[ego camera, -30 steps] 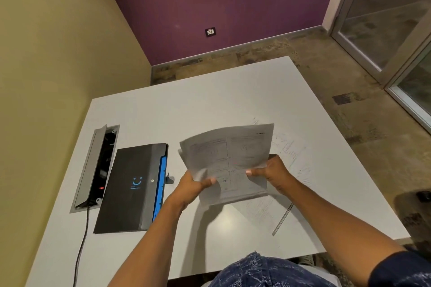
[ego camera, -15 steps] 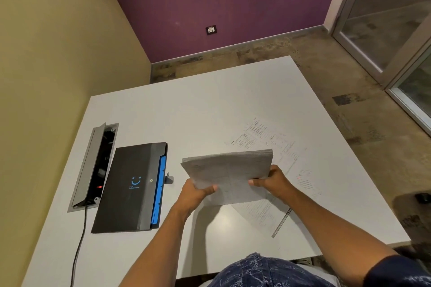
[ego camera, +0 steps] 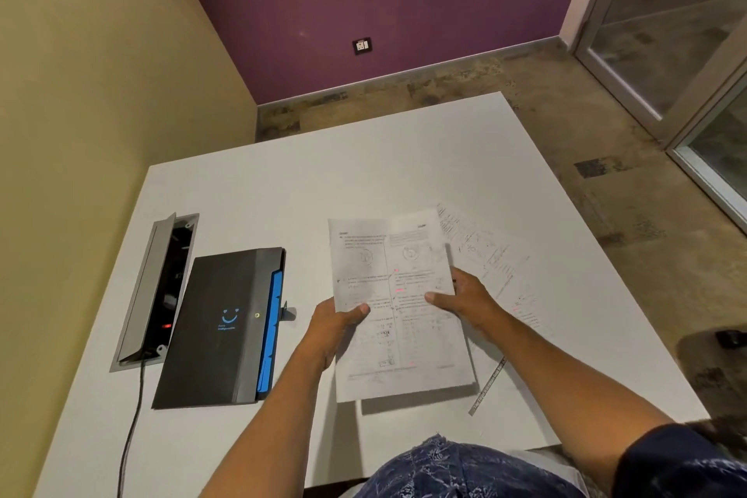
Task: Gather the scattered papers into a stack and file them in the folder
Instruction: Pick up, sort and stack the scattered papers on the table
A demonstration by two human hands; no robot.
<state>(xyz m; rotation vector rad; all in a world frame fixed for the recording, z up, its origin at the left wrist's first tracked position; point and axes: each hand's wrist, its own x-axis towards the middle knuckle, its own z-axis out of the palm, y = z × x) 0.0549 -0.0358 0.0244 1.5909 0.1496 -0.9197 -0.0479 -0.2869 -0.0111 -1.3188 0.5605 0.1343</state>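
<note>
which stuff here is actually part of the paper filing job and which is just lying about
Part of the job:
- stack of papers, held by the left hand and right hand
- loose sheet on the white table
- black folder, closed

Just lying about:
- open cable box set into the table
- black cable

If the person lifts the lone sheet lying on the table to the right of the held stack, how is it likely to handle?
The loose sheet looks like one thin printed page lying flat on the table, so it would probably droop when lifted by one edge. Flush with the smooth top, it may slide rather than lift. It is likely very light; the stack of papers in the left hand and right hand looks stiffer.
</note>
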